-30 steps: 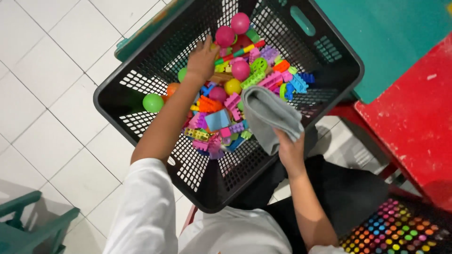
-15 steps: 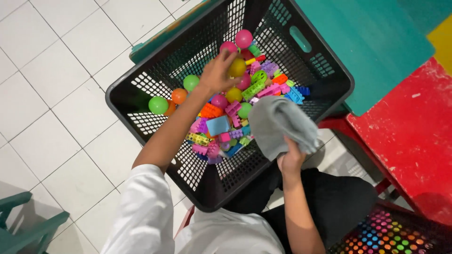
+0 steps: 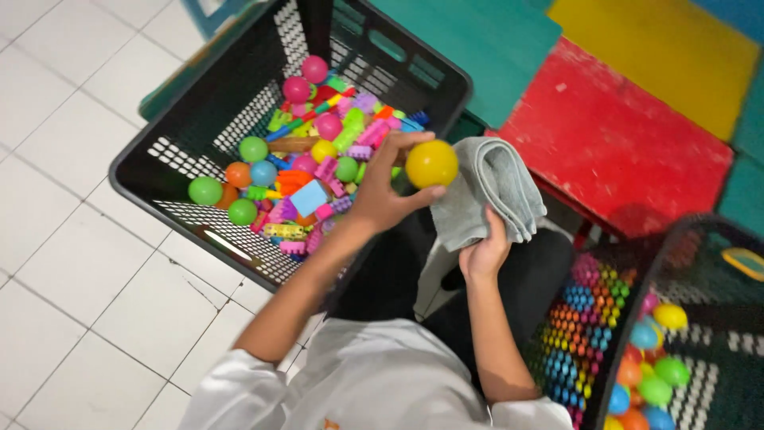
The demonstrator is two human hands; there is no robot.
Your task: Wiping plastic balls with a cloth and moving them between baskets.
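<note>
Left hand (image 3: 380, 197): I have its grip pinched around a yellow ball (image 3: 431, 163), thumb under, fingers over the top, lifted clear above the near rim of the black basket (image 3: 159, 151).
Right hand (image 3: 483, 253): its grip is closed on a grey cloth (image 3: 489, 191), which it holds up from below, over my lap.
Where the ball is: just beside the cloth, at its left edge; I cannot tell whether they touch.
Done so far, as I judge it: one ball is out of the toy pile and brought to the cloth; wiping looks about to begin rather than finished.
Left to do: the black basket holds many balls and plastic blocks (image 3: 318, 191), pink, green, orange and blue.
Second basket (image 3: 700, 263): at my right, with a few coloured balls (image 3: 649, 374) inside, perhaps those already handled.
</note>
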